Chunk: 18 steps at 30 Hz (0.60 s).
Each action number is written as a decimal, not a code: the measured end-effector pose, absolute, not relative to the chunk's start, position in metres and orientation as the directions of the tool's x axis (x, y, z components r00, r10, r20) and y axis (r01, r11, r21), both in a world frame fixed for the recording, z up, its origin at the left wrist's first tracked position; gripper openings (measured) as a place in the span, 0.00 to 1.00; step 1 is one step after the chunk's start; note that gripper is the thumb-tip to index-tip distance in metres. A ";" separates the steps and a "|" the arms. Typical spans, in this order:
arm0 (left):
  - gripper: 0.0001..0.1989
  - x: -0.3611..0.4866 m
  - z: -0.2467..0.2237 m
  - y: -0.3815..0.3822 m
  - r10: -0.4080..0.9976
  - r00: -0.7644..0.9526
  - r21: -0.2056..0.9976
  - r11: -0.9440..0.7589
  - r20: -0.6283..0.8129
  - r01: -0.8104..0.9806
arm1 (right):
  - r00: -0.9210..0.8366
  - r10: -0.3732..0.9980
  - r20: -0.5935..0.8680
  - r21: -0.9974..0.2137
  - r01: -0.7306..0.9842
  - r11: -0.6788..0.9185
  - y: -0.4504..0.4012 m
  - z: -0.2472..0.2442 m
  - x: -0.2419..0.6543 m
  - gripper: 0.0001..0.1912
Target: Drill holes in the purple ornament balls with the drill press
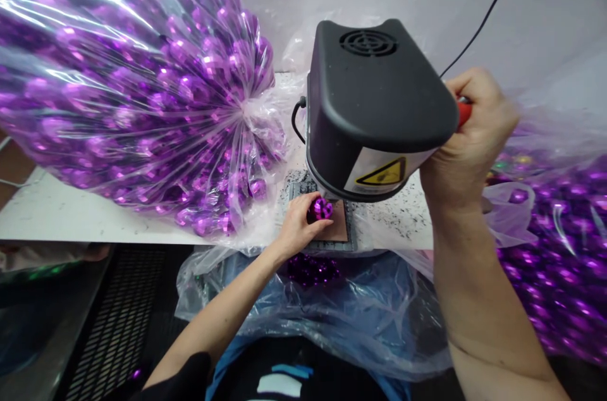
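Observation:
A shiny purple faceted ball (323,209) sits between the thumb and fingers of my left hand (303,219), close under the black machine head (379,91). Beneath it lies a brown pad (337,227) on the machine's grey base plate (351,241). My right hand (484,116) is wrapped round a red-ended lever (465,111) at the right side of the machine. The head carries a round vent on top and a yellow warning label (382,170). It hides whatever is directly above the ball.
A big tied clear bag of purple balls (142,97) lies on the white table (61,214) at left. More bagged purple balls (559,262) are at right. An open clear bag (370,312) with several purple balls (313,269) rests over my lap. A black cable (493,6) runs upward.

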State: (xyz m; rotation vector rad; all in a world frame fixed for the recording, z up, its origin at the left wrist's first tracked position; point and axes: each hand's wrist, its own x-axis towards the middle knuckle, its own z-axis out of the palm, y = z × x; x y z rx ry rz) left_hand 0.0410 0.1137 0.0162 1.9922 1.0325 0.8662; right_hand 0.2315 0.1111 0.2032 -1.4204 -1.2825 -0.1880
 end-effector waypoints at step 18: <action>0.19 0.057 0.006 0.106 0.860 0.406 0.683 -0.497 0.308 0.535 | 0.340 0.568 0.750 -0.595 0.722 0.353 0.111 0.203 0.233 0.15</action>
